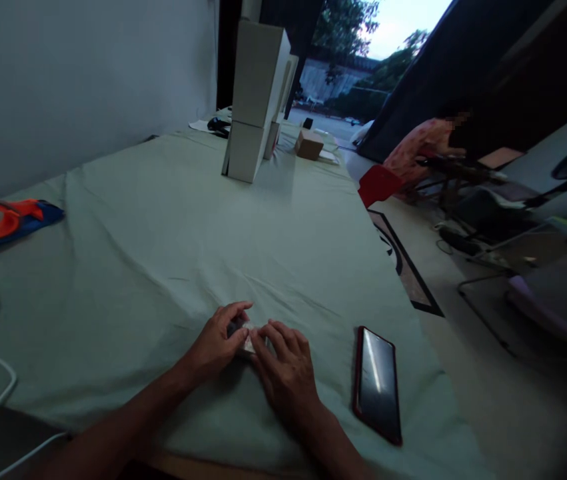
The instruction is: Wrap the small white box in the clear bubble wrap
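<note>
Small pale blocky object [248, 345], near centre: your left hand [217, 339] and right hand [289, 365] curl fingers around it, grip unclear; handling underway, remainder unreadable.

Small pale block [248, 345], light top, darker side facing viewer. Largely covered, so full outline and markings can't be read. Looks roughly level; contact underneath unclear. Sits left of phone [377, 385], well apart, about even with phone's far end.

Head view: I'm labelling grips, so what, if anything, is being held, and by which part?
The left hand and right hand have fingers at opposite sides of a small pale, partly covered object; whether they grip it cannot be told.
</note>
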Demonstrator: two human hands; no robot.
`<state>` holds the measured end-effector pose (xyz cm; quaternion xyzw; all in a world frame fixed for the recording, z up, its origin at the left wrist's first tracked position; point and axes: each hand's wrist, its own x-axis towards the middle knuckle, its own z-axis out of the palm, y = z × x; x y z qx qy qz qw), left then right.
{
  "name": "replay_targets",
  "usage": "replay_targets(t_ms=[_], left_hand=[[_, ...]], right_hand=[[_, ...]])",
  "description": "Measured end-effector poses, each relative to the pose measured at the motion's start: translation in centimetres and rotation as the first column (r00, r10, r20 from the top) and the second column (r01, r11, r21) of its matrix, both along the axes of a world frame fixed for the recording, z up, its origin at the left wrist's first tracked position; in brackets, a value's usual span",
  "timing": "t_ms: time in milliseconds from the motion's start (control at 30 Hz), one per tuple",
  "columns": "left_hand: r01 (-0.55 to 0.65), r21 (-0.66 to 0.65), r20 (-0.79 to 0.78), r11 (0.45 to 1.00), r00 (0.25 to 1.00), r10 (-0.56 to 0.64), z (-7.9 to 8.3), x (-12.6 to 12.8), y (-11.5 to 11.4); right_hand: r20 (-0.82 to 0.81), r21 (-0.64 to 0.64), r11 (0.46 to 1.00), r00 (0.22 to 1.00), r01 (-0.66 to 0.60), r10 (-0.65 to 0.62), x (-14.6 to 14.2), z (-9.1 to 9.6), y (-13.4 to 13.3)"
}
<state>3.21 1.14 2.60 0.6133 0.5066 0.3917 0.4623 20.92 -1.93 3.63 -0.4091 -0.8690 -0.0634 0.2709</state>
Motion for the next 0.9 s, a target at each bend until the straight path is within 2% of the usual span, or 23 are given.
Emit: replay_targets(t_ms=[267, 500, 733, 900], left_hand=[[-0.004, 0.070, -0.041, 0.998, 0.999, 0.007, 0.5, 0.0, -0.3], [-0.022, 0.082, -0.026, 0.996, 0.999, 0.024, 0.0, 0.2, -0.4], [-0.102, 0.089, 0.028, 0.991, 0.995, 0.100, -0.6, 0.4, -1.0], [-0.135, 0.088, 0.045, 0.987, 0.990, 0.132, -0.7, 0.5, -1.1]], right_hand=[[-0.140, 0.037, 0.999, 0.990, 0.010, -0.004, 0.4, -1.3, -0.3], [-0.126, 0.059, 0.998, 0.992, 0.000, 0.007, 0.1, -1.8, -0.2], [-0.109, 0.037, 0.999, 0.994, 0.001, 0.003, 0.2, -1.5, -0.7], [-0.234, -0.001, 1.000, 0.972, 0.031, -0.031, 1.3, -0.8, -0.5]])
